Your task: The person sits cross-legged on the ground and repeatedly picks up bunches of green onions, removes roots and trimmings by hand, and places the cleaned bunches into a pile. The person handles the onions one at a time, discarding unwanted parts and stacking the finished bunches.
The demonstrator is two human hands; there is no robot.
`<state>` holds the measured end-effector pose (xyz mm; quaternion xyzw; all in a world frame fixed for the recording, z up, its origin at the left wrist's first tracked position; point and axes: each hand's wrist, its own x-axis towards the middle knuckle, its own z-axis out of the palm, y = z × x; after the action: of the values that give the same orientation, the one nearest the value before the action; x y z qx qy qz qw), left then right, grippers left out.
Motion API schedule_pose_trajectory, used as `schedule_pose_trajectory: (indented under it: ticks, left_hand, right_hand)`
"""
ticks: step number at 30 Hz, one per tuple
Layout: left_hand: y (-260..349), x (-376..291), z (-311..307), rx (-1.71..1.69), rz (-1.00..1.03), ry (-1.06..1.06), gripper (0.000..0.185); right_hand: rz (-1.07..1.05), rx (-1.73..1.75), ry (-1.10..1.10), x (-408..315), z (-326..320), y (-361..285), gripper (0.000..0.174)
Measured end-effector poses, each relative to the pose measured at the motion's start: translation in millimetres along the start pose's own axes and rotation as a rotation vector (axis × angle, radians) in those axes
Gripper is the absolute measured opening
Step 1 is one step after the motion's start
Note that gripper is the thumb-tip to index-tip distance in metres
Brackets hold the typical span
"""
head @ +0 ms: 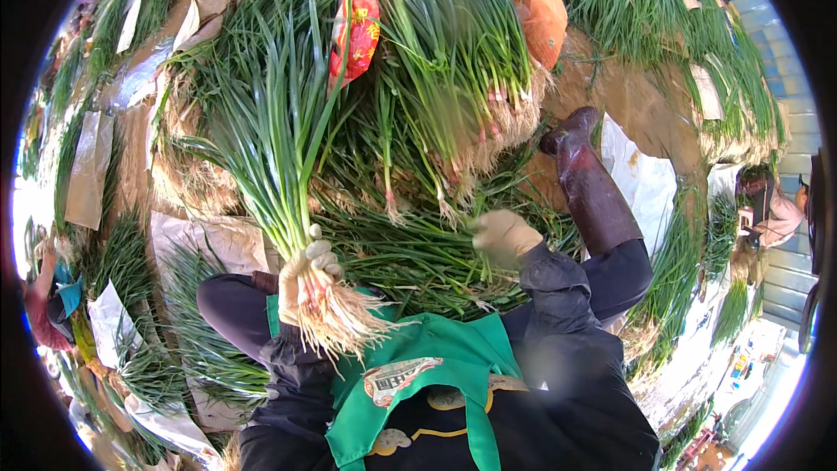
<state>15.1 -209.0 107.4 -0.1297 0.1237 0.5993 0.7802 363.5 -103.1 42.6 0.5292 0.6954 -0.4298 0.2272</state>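
My left hand (309, 275), in a pale glove, is closed around a bunch of green garlic (286, 203). Its long leaves fan upward and away from me, while the pinkish bulbs and shaggy roots hang below the grip, over my green apron (418, 347). My right hand (507, 233), gloved as well, is blurred by motion above a heap of loose green stalks (418, 255). Whether its fingers hold anything cannot be made out. Just beyond lies a big pile of green garlic (458, 59) with roots towards me.
A red printed wrapper (356, 29) and an orange mesh bag (539, 16) rest on the pile. My brown boot (592, 176) stretches out beside a white sheet (637, 163). More stacks (654, 19) surround me. Other people (775, 209) sit at the far right and left.
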Motion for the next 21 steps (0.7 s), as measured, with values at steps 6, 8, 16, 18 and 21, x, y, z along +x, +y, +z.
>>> schedule_pose_trajectory:
  ticks: [6, 8, 16, 18, 21]
  left_hand:
    - [-8, 14, -16, 0.151, -0.083, 0.016, 0.055]
    - [-18, 21, -14, 0.195, -0.043, 0.038, 0.053]
    - [-53, 33, 4, 0.344, -0.001, 0.085, 0.037]
    - [-59, 46, 1, 0.482, -0.054, 0.124, 0.032]
    - [-63, 66, -7, 0.602, -0.323, 0.145, 0.026]
  right_hand:
    - [-0.002, 0.016, 0.824, 22, 3, -28, 0.019]
    - [-0.107, 0.056, 1.17, 56, -1, -38, 0.027]
    - [-0.152, 1.094, 0.492, 24, -14, -49, 0.032]
    - [-0.268, 1.166, 0.304, -7, -6, -56, 0.029]
    - [-0.39, 1.054, 0.147, -39, 18, -68, 0.027]
